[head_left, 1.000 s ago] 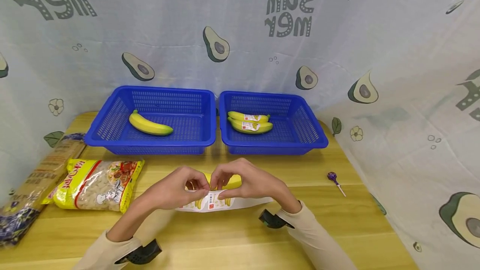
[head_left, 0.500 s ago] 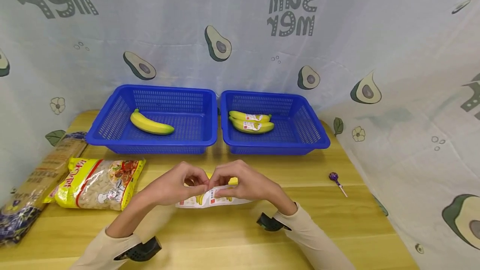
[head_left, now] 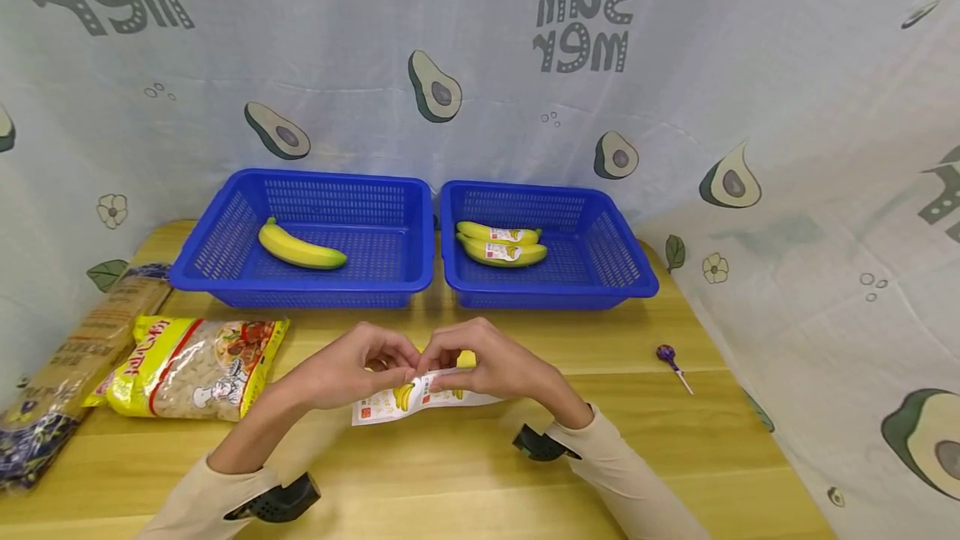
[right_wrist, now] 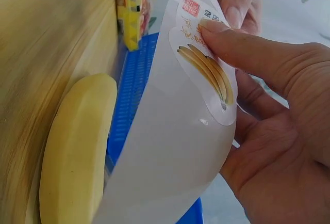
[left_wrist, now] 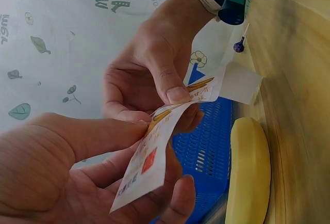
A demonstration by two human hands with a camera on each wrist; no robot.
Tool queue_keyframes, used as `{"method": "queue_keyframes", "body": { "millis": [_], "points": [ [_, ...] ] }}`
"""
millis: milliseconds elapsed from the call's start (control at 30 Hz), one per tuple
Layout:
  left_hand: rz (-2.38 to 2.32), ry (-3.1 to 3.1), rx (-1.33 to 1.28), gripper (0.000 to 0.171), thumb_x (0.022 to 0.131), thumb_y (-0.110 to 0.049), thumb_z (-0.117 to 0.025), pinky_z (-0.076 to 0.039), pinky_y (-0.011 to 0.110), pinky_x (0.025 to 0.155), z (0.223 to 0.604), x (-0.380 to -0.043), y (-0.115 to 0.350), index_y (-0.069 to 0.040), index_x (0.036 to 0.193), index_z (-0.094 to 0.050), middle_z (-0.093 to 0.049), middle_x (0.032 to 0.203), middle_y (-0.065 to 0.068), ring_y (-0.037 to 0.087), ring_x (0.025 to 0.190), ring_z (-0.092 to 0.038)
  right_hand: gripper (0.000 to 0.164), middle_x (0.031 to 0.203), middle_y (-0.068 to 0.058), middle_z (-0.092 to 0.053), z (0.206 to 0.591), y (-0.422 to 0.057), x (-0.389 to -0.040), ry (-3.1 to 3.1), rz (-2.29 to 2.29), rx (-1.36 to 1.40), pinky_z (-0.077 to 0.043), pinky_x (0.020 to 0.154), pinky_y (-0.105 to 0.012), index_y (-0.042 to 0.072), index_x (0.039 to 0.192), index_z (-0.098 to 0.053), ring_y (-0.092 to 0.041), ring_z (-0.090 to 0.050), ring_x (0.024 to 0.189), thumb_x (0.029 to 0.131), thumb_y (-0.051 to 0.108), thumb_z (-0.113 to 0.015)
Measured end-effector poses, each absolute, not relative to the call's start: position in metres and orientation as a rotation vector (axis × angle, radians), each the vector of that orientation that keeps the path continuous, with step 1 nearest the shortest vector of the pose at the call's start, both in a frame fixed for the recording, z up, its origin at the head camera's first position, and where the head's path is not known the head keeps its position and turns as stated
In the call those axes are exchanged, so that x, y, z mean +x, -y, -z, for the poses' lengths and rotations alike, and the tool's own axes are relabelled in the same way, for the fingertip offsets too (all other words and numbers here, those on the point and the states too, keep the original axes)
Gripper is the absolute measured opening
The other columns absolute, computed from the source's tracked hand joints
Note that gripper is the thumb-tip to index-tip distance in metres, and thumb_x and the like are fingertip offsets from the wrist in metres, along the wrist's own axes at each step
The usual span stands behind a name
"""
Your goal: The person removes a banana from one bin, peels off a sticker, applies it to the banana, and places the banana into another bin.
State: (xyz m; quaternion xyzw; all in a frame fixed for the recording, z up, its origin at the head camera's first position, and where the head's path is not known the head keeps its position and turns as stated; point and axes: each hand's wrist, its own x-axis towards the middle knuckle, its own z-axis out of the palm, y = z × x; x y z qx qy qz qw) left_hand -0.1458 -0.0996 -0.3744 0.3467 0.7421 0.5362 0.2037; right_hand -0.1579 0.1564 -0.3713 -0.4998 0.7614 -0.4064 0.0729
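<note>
Both hands meet above the table's middle on a strip of banana stickers point(head_left: 386, 408). My left hand point(head_left: 360, 367) pinches the strip between thumb and fingers, close to the right thumb. With thumb on top and fingers beneath, my right hand point(head_left: 487, 361) pinches it too. In the right wrist view a sticker point(right_wrist: 206, 74) with printed bananas lies on the white backing point(right_wrist: 165, 141), whose bare end curves down. A yellow banana point(left_wrist: 250, 167) rests on the table beyond the strip, mostly hidden by the hands in the head view.
The left blue basket point(head_left: 300, 286) holds one banana point(head_left: 300, 248) with no label showing. Two labelled bananas point(head_left: 501, 252) lie in the right blue basket point(head_left: 555, 290). A yellow food bag point(head_left: 202, 369) and a long brown packet point(head_left: 90, 357) are at left, a lollipop point(head_left: 667, 357) at right.
Over the last second both hands shift slightly, and the strip's right part draws in under the right hand. In the last half second the strip's left end tilts downward. The baskets stay put.
</note>
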Motion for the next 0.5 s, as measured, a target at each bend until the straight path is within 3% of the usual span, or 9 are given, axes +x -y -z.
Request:
{"method": "queue_keyframes", "body": {
  "millis": [500],
  "points": [
    [-1.518,-2.056,0.925,0.011,0.103,0.000,-0.069,-0.059,0.025,0.079,0.3757,-0.1471,0.0982,0.004,0.112,-0.071,-0.075,0.096,0.006,0.016,0.088,-0.070,0.013,0.089,0.000,-0.073,0.3697,-0.1605,-0.1616,-2.280,1.178,-1.401,-0.061,0.076,-0.024,0.007,0.096,-0.074,-0.002,-0.065,0.081,0.092,0.002,-0.085]
  ]
}}
